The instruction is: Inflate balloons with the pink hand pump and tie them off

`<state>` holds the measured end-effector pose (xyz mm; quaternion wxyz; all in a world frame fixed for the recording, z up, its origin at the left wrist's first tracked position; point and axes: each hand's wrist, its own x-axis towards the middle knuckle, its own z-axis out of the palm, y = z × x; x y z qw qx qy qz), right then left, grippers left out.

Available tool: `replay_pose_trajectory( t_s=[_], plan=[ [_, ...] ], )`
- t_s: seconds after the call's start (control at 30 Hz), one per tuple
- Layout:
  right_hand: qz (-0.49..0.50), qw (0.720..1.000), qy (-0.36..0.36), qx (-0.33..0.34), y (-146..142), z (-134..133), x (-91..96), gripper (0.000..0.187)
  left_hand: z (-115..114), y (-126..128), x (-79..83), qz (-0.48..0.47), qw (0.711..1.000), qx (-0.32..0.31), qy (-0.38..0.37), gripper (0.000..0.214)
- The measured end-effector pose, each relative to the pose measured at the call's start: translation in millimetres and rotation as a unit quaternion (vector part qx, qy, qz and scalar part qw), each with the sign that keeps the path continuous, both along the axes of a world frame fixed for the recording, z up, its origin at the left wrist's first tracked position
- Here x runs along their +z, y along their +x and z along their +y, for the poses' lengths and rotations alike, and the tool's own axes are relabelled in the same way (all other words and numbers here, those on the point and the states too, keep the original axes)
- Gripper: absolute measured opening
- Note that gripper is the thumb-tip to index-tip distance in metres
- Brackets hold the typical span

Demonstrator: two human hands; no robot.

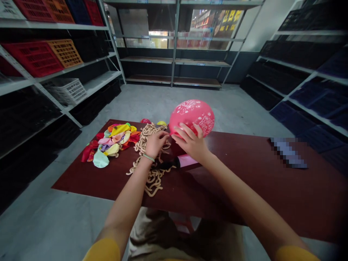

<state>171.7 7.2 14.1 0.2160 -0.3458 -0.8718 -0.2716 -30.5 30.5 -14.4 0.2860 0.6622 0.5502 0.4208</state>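
An inflated pink balloon [191, 113] with white printed lettering hangs over the table's far side. My left hand [155, 145] is closed in a pinch at the balloon's neck, on its left. My right hand [193, 144] lies with curved fingers against the balloon's near side, steadying it. Below my hands is a hand pump [188, 160] with a pink barrel and black end, lying on its side. A heap of beige cord-like strands [145, 141] spreads under and around my left wrist. Left of it sits a pile of uninflated balloons [112, 139] in many colours.
The dark red table [231, 188] bears a blurred-out flat object [288, 153] at its right. Small red [145, 120] and yellow [162, 123] round things show at the far edge. Shelves with crates [65, 54] stand at both sides; another rack [175, 61] stands behind.
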Motion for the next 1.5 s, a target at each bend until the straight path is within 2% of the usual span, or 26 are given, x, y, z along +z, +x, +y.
replay_pose_trajectory(
  t_s=[0.1,0.2,0.27,0.43,0.53,0.6,0.67,0.8,0.83,0.9,1.0,1.13,1.3,1.5],
  plan=[
    [-0.033,0.992,-0.118,0.024,-20.4,-1.7,1.9,0.024,8.2,-16.8,-0.7,0.031,0.999,0.019,0.018,0.015],
    [-0.049,0.962,-0.268,0.023,-38.6,-2.0,-4.0,0.021,14.0,-25.0,-6.5,0.029,0.999,0.036,0.019,0.015],
    [-0.034,0.944,-0.328,0.005,-49.2,-0.1,-8.7,0.015,16.1,-26.3,-10.5,0.027,0.998,0.047,0.026,0.015],
    [-0.012,0.927,-0.372,-0.049,-68.1,2.8,-15.9,0.010,17.7,-25.6,-13.7,0.035,0.998,0.050,0.030,0.015],
    [-0.002,0.917,-0.393,-0.063,-69.2,0.0,-14.4,0.011,18.1,-25.9,-13.5,0.031,0.998,0.052,0.032,0.015],
    [0.013,0.917,-0.392,-0.070,-63.0,-1.3,-6.4,0.010,18.2,-25.5,-13.6,0.025,0.998,0.055,0.035,0.016],
    [0.052,0.913,-0.397,-0.077,-51.5,-0.1,10.3,0.010,17.8,-24.2,-13.6,0.021,0.997,0.061,0.036,0.017],
    [0.232,0.866,-0.443,-0.012,-22.3,7.4,64.1,0.012,15.2,-19.7,-12.0,0.031,0.996,0.071,0.041,0.017],
    [0.249,0.864,-0.438,0.001,-16.0,8.9,78.2,0.014,14.2,-18.5,-11.2,0.035,0.996,0.069,0.043,0.017],
    [0.260,0.886,-0.385,0.003,-6.2,9.9,102.6,0.013,11.9,-16.0,-9.2,0.040,0.996,0.060,0.043,0.018],
    [0.256,0.913,-0.316,-0.009,1.5,6.6,126.3,0.013,8.7,-12.2,-6.1,0.046,0.997,0.047,0.037,0.018],
    [0.247,0.932,-0.267,0.006,5.1,0.3,143.9,0.020,6.1,-7.2,-4.0,0.049,0.998,0.031,0.025,0.018],
    [0.198,0.957,-0.209,-0.026,5.4,2.6,167.0,0.019,2.6,-1.6,-2.1,0.046,0.998,0.018,0.035,0.019],
    [0.254,0.949,-0.184,-0.031,-7.8,25.6,185.3,0.019,-7.6,7.6,6.3,0.079,0.993,-0.024,0.079,0.017]
  ],
)
